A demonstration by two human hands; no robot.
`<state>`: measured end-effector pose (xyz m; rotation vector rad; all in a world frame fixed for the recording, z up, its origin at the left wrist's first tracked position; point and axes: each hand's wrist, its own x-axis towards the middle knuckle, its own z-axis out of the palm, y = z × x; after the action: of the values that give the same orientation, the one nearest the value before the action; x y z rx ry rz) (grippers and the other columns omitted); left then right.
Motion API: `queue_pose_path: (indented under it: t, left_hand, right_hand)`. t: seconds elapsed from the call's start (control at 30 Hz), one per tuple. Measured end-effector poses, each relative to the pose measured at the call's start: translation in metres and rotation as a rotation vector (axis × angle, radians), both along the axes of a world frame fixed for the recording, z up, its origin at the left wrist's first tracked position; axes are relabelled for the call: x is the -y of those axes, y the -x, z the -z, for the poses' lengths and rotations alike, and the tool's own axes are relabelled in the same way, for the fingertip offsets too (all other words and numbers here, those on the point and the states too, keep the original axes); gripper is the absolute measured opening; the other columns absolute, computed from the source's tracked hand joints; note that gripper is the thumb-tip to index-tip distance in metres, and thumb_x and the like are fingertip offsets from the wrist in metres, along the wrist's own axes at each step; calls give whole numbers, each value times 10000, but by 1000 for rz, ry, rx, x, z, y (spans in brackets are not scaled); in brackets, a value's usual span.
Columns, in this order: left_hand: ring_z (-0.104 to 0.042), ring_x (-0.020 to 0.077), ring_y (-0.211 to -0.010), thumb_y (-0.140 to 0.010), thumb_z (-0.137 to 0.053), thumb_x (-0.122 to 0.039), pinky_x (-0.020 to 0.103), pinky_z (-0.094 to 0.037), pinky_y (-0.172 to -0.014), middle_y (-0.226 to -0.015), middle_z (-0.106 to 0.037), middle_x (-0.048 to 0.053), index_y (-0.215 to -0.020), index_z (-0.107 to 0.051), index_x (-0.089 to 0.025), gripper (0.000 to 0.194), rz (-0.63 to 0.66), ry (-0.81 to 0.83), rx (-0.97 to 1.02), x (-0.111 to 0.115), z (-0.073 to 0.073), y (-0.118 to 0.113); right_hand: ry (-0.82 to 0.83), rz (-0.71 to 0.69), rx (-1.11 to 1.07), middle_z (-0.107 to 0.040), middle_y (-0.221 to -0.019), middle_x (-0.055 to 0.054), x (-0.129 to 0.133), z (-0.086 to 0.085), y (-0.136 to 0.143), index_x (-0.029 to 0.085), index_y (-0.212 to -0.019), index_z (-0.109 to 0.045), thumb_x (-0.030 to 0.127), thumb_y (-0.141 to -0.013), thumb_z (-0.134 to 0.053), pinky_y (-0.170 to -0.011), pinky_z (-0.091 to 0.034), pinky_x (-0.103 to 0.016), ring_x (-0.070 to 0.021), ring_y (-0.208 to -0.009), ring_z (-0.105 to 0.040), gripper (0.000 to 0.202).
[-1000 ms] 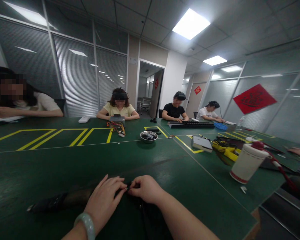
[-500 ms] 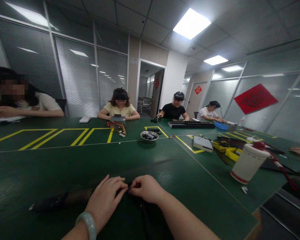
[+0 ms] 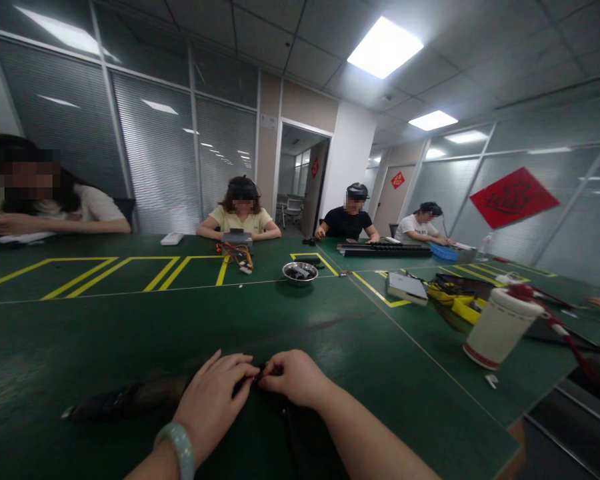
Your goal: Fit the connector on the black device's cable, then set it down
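Observation:
Both hands meet at the lower middle of the view, low over the green table (image 3: 145, 340). My left hand (image 3: 219, 393), with a pale green bangle on its wrist, pinches thumb against fingertips at a small dark piece too small to make out. Its fingertips nearly touch those of my right hand (image 3: 293, 380), also pinched on the dark piece. A long dark bundle (image 3: 125, 400) lies on the table to the left, its right end hidden behind my left hand. Another dark, slender item (image 3: 287, 433) extends toward me below my right hand.
A metal bowl (image 3: 301, 273) with dark parts stands ahead. To the right are a white cup (image 3: 500, 330), a grey box (image 3: 407, 288) and yellow trays (image 3: 467, 310). Beyond sits a device with coloured wires (image 3: 237, 243). Several people sit around the table.
The whole view has shifted very slightly. Both hands keep nearly the same pinched pose at the dark piece.

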<state>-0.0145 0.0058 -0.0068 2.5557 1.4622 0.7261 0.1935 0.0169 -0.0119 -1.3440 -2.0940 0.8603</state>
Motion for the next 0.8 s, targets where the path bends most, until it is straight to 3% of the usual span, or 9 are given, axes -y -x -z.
queue_pose_path:
  t: [0.4,0.6,0.8]
  left_hand:
    - [-567,220,-1129,-867,-528,-392,500,-273,-1104,-1157,-652,-8,-991,-684,-325,210,16,-16,6,-1,0,1]
    - [-559,230,-1145,-851,-546,-335,524,-271,-1098,-1166,-651,-20,-991,-680,-342,194,7,-6,-8,-1,1,-1]
    - [-545,231,-1172,-838,-548,-299,530,-252,-1105,-1168,-652,-26,-966,-674,-333,183,2,31,-12,-1,0,-3]
  right_hand:
    - [54,31,-8,-696,-808,3,2,-4,3,210,-899,-721,332,-780,-654,-587,-384,-192,-115,-685,-596,183]
    - [48,180,28,-671,-732,-5,8,-6,13,206,-846,-722,452,-769,-659,-522,-333,-207,-121,-634,-563,266]
    - [45,248,15,-680,-746,-2,12,-3,23,207,-829,-716,440,-769,-663,-548,-349,-218,-123,-638,-570,246]
